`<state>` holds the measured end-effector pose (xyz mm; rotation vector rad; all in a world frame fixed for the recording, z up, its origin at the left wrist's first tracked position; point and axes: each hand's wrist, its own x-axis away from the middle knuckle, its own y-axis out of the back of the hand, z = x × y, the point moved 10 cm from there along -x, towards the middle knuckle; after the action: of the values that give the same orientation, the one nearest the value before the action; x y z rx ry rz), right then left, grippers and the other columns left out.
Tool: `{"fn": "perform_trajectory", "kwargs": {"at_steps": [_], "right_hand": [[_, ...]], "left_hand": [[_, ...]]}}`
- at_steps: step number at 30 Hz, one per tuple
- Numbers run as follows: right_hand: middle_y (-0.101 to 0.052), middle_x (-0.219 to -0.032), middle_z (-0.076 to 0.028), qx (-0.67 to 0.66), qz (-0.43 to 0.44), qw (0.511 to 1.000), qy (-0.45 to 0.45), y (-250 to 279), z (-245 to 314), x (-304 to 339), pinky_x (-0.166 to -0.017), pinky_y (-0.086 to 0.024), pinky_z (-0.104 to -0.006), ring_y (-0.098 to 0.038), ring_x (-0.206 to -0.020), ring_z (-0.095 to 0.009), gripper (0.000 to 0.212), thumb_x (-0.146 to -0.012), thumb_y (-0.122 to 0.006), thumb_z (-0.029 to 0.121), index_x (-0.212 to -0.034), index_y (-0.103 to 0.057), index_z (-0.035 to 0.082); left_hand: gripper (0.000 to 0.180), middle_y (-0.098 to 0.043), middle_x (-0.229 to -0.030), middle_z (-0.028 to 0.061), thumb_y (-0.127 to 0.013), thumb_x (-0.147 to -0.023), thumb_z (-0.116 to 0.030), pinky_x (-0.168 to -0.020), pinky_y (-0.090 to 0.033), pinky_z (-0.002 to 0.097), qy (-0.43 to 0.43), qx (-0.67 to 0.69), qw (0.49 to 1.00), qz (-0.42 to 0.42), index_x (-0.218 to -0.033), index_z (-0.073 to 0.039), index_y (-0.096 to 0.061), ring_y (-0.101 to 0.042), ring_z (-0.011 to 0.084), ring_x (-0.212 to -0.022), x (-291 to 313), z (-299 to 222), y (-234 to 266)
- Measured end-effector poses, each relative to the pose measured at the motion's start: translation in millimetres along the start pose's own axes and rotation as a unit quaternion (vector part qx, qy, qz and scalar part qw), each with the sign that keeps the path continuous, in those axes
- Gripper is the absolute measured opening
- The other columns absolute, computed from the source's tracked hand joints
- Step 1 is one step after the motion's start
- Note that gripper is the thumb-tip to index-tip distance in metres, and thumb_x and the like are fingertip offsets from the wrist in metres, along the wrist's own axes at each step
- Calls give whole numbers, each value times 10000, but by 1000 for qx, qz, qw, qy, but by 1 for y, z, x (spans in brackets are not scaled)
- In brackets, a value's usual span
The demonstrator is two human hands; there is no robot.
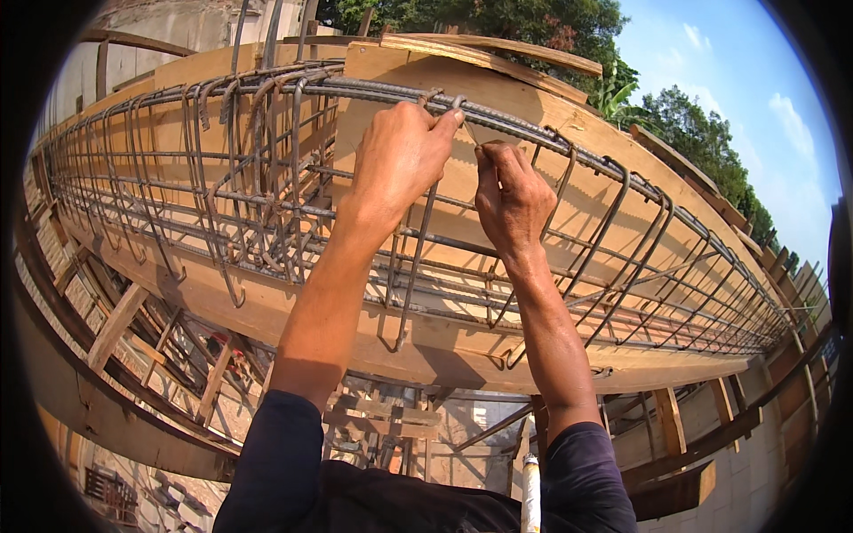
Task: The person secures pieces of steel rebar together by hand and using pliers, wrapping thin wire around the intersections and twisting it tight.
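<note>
A long cage of steel reinforcing bars [498, 118] and bent stirrups [622, 191] stretches across the view. At its top edge my left hand [400, 160] is closed around the upper end of a stirrup, its thumb on the bend by the top bar. My right hand [515, 200] is just to the right and slightly lower, its thumb and forefinger pinched on a thin tie wire [470, 131]. The wire slants from the stirrup bend down to those fingertips. My left hand hides part of the cage behind it; its curled fingers are partly hidden.
Plywood formwork panels [391, 75] stand behind the cage, and a timber board [480, 369] runs beneath it. Wooden props and beams [115, 324] crowd below. A white tube-like object [530, 497] pokes in at the bottom. Trees [702, 133] rise beyond.
</note>
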<state>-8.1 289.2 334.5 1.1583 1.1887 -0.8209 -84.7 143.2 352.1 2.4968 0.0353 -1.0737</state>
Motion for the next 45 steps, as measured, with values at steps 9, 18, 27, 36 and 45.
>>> {"fn": "perform_trajectory", "kwargs": {"at_steps": [9,18,27,36,45], "right_hand": [[-738,-1007,-91,54,32,996,58,43,11,-56,-889,-519,-417,-704,-925,-291,372,-837,-796,337,-1102,-734,83],[-715,-796,-211,146,286,946,39,-52,-7,-78,-740,-552,-475,-711,-814,-379,208,-849,-734,236,-903,-762,37],[-726,-906,-83,-177,507,838,-94,-54,-39,-96,-756,-519,-340,-652,-768,-158,398,-948,-717,375,-1122,-724,17],[-733,-899,-184,168,348,913,134,-28,32,-115,-813,-560,-468,-712,-888,-347,169,-892,-663,186,-949,-772,70],[-744,-821,-160,20,358,918,169,-36,48,-124,-750,-588,-423,-744,-794,-300,286,-876,-722,342,-942,-783,70]], "left_hand": [[468,-645,-580,192,-632,-968,-369,-626,-537,440,-11,-8,1000,-22,-740,25,-741,-681,335,-602,-2,-4,-4],[490,-640,-564,180,-642,-961,-381,-610,-531,433,-13,8,1000,-18,-705,28,-727,-675,320,-580,-3,-1,-3],[511,-613,-503,131,-635,-976,-388,-554,-523,384,-24,2,1000,-12,-675,18,-708,-647,229,-504,-3,0,-3],[186,-726,-704,137,-706,-854,-153,-688,-572,388,-132,-207,967,73,-921,-5,-796,-720,218,-668,-9,-32,29],[192,-744,-814,124,-734,-869,-160,-742,-565,407,-198,-333,896,218,-1028,-69,-792,-731,224,-790,-96,-74,8]]}}
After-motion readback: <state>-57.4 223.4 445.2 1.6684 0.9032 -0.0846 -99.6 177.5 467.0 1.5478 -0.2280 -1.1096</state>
